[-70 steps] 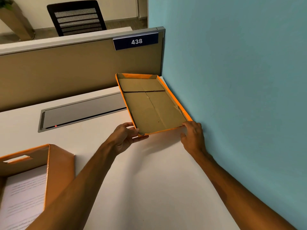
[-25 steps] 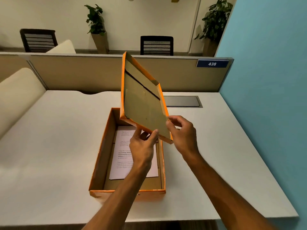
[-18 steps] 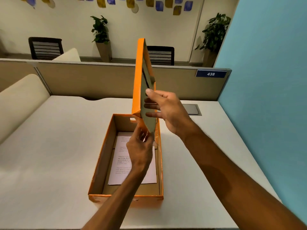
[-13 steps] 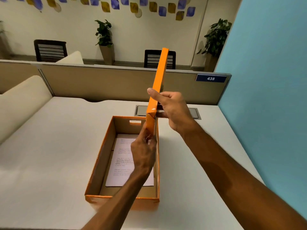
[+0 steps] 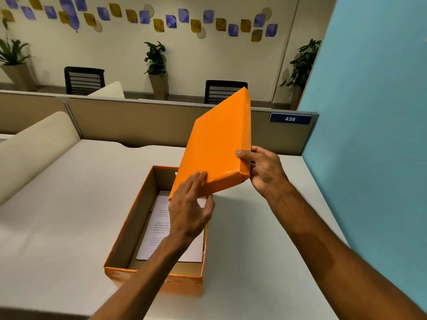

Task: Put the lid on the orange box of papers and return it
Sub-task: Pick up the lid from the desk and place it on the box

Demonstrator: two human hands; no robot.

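The open orange box (image 5: 120, 255) sits on the white desk (image 5: 57, 215), with printed papers (image 5: 159, 227) lying flat inside. Above its far right end I hold the orange lid (image 5: 217, 144) tilted, its orange top facing me. My left hand (image 5: 189, 209) grips the lid's near left corner, fingers on top and thumb under the edge. My right hand (image 5: 263, 172) grips the near right corner from the side. My left forearm hides part of the papers and the box's right wall.
A tan partition (image 5: 138, 125) with a blue "438" plate (image 5: 290, 118) closes the desk's far side. A blue wall (image 5: 369, 135) runs along the right. A beige cushion (image 5: 34, 148) lies at the left. Chairs and potted plants stand beyond the partition.
The lid was picked up from the desk corner, carried over the box, stood on edge, and has now flipped so its orange top faces me. Both hands shifted to its near corners.
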